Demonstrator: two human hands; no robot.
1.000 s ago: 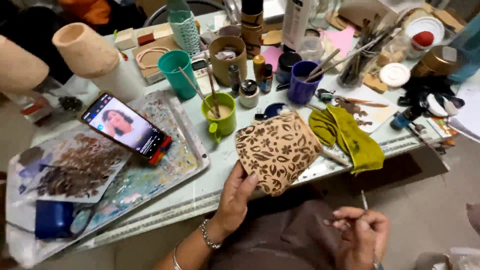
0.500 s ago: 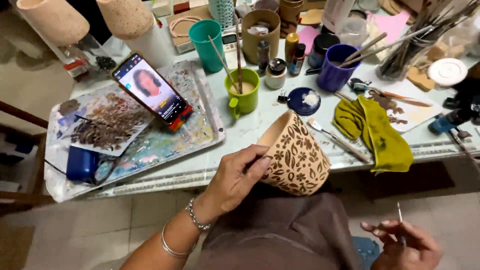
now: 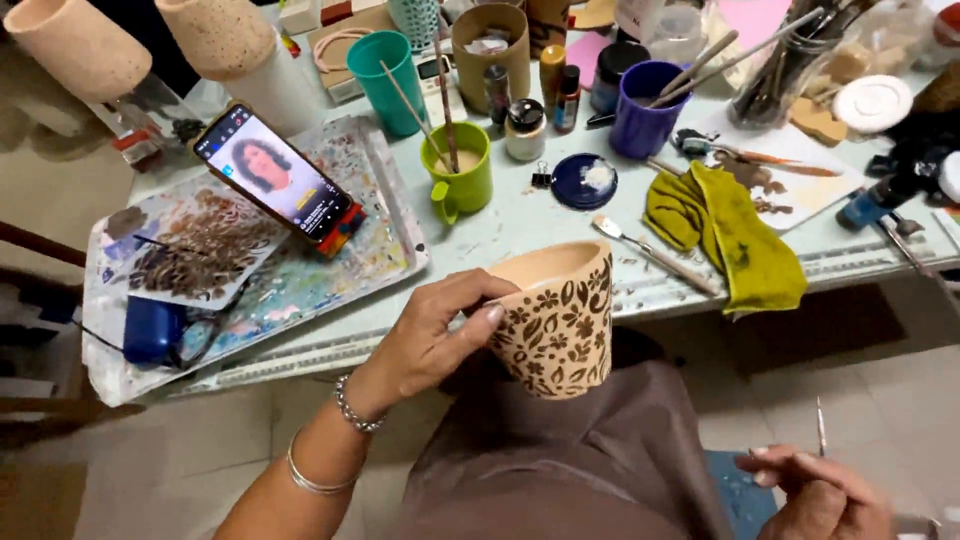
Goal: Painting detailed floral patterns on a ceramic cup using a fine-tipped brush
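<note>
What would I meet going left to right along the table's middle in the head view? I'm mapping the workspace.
Blue case → propped smartphone on the paint-smeared tray → lime-green mug → round dark-blue lid → crumpled olive-yellow cloth.

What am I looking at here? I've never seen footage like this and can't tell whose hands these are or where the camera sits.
No machine: one camera worn on a person's head looks down at their own two hands. The left hand holds a tan pot with brown flower patterns above the lap. The right hand holds a thin brush. On the paint-stained table lie a phone propped on a messy tray, a green mug, a purple cup with brushes, and a yellow-green cloth.
</note>
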